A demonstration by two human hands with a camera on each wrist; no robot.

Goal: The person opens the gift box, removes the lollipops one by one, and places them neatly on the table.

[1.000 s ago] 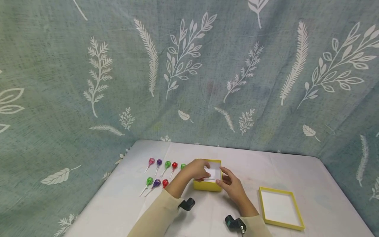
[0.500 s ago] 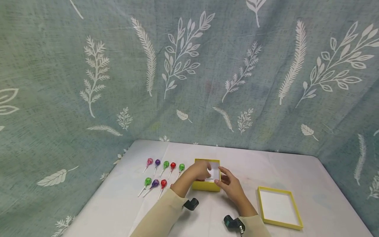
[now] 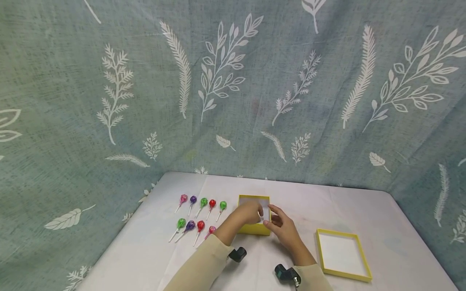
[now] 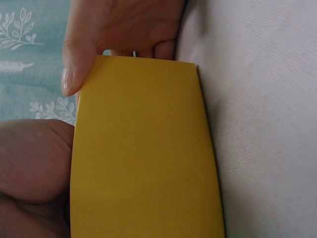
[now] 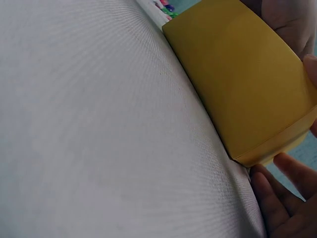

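A yellow box [image 3: 253, 229] with a white inside stands uncovered on the table. My left hand [image 3: 249, 211] reaches down into it with bent fingers. The fingertips are hidden inside, so I cannot tell what they hold. In the left wrist view the left hand [image 4: 34, 166] is beside the rim of the yellow box wall [image 4: 143, 144]. My right hand [image 3: 285, 229] grips the box's right side, thumb at the near corner and fingers along the outer wall. The right wrist view shows the right hand's fingers [image 5: 277, 198] at the box's lower corner [image 5: 242, 153].
Left of the box lie several wrapped lollipops in two rows, among them a green one [image 3: 223, 205], a red one [image 3: 200, 226] and a pink one [image 3: 212, 230] near the left sleeve. A yellow-rimmed box lid [image 3: 344, 254] lies inside up at the right. A patterned cloth [image 3: 233, 101] hangs behind the table.
My left hand has moved slightly right and deeper into the box. A white stick seen beneath it earlier is now mostly covered. The right hand keeps its hold on the box.
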